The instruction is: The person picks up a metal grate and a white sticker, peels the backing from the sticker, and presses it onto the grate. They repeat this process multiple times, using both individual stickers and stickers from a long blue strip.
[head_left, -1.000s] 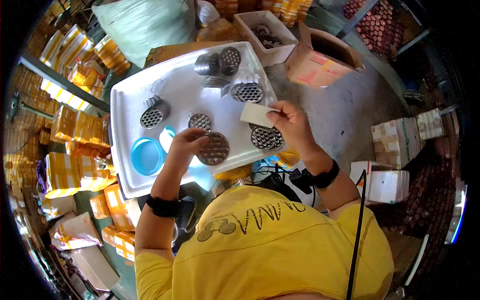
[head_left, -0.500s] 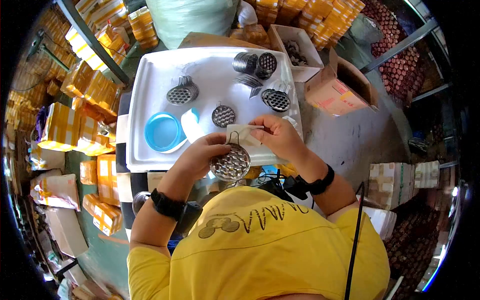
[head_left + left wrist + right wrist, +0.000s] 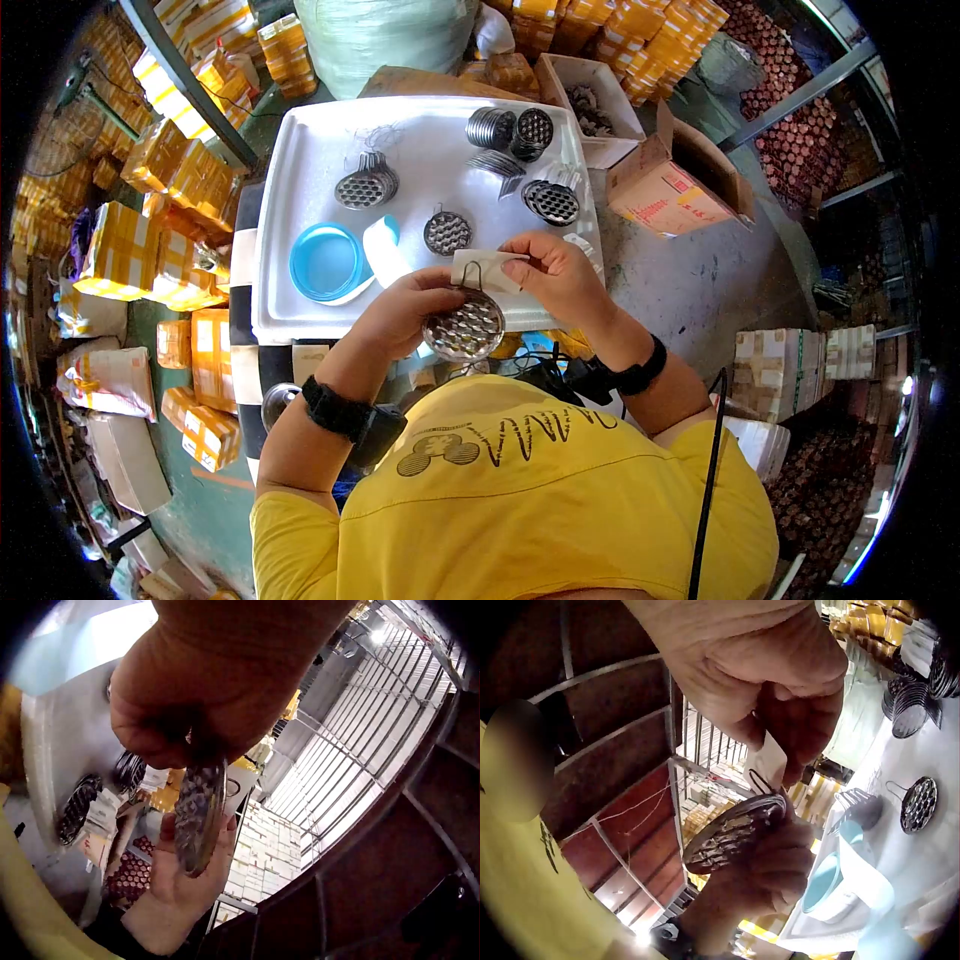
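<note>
In the head view the left hand pinches the rim of a round, dimpled metal disc with a wire loop at its top. Thumb and fingers of the right hand hold a small white card, which lies against the wire loop. The right wrist view shows the loop over the card, with the disc tilted below it. Seen from the left wrist, the disc is nearly edge-on under the left hand.
A white tray holds a blue round container, a blue-white strip, a single disc and several stacks of discs. An open carton and a white box stand at the tray's right.
Both hands have come together, the left bringing its disc beside the card in the right. The head view has shifted too. Over the last half second little has moved.
</note>
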Demonstrator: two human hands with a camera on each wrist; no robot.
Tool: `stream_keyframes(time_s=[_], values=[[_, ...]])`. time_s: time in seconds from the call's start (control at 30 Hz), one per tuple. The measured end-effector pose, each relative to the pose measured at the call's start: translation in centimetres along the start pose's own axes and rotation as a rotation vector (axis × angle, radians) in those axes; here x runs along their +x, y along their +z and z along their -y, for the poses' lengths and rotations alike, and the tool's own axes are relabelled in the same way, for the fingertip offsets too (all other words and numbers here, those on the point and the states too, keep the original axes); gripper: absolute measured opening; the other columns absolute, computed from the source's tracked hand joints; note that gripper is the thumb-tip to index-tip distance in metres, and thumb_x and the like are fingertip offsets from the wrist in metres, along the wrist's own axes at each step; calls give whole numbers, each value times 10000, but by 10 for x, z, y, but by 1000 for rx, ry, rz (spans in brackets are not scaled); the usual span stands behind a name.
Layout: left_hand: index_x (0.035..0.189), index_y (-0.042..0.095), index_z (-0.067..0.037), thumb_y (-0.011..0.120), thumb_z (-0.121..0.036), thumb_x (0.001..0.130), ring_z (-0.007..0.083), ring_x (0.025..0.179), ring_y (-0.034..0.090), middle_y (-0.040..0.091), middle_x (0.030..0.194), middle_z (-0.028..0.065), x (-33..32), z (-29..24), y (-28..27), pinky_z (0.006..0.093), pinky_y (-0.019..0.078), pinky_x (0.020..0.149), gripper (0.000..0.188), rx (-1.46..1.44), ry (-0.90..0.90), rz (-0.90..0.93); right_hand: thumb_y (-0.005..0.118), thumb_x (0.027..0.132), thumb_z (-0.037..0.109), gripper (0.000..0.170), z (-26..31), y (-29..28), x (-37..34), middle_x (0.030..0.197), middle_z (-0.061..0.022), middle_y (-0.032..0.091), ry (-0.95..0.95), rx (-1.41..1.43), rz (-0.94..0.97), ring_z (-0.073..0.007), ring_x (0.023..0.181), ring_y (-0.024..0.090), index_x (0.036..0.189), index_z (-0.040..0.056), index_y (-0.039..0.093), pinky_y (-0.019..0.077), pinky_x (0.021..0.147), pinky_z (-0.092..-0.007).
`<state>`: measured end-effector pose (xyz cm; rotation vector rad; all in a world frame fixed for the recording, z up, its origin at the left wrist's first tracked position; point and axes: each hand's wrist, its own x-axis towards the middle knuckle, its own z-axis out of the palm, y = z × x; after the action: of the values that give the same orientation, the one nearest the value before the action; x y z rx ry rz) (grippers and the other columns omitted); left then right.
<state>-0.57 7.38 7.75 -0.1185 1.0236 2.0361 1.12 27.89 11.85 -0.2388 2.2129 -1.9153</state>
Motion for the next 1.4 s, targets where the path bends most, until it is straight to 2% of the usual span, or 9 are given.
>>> stream_keyframes(time_s=[0.1,0.2,0.3,0.33,0.43,0.47,0.57,0.9,1.4], values=[[997,540,51,532,-11,777,211,778,624,616,918,143,0,1,0,339,521,736,228,21,12,-38,540,851,91,243,6,-1,-3,958,-69,589,20,3,77,-99,856,549,1073,-3,517,461,734,-243],[973,549,52,520,-11,771,209,766,625,620,898,141,-6,-3,7,336,524,722,213,35,6,-52,531,843,63,350,6,-4,-1,1116,-92,521,-145,426,245,-140,997,509,1179,32,437,434,820,-287],[958,555,56,511,-4,768,203,780,622,619,901,143,-14,-8,10,321,519,730,203,38,-21,-16,526,828,9,463,3,-30,12,1268,-116,417,-277,115,213,-171,1091,448,1259,61,364,392,898,-323],[950,557,57,507,4,771,201,799,621,616,914,146,-16,-9,9,317,516,739,194,31,-48,15,571,751,-46,500,21,-31,9,1256,-96,418,-319,-340,143,-204,1112,438,1211,104,442,377,917,-317],[935,568,53,503,10,770,196,812,616,615,919,147,-20,-7,12,311,510,742,182,21,-86,65,616,676,-64,463,40,-27,18,1210,-90,431,-589,-595,441,-244,1131,420,1093,129,552,364,925,-326],[934,569,51,502,9,770,195,806,616,615,915,145,-20,-6,12,308,510,738,181,-1,-92,75,654,651,-41,361,43,-24,22,1124,-85,460,-629,-509,507,-266,1139,407,965,134,621,374,911,-344],[933,567,48,507,-4,772,189,763,617,616,887,133,-18,-2,13,291,510,711,179,-43,-78,60,659,668,-14,271,45,-20,30,1064,-80,484,-702,-479,571,-270,1118,429,906,110,621,388,893,-362],[983,544,54,519,-24,803,148,725,607,607,871,96,-20,2,16,270,505,675,197,21,63,-100,657,675,67,135,22,12,33,882,-103,555,-658,-580,108,-271,877,541,751,36,550,436,758,-338],[1027,548,50,549,-71,833,121,774,584,603,901,79,-27,-1,23,241,483,697,228,210,149,-89,645,679,77,136,25,15,29,835,-113,564,-658,-657,5,-278,831,558,738,37,529,452,729,-350]])
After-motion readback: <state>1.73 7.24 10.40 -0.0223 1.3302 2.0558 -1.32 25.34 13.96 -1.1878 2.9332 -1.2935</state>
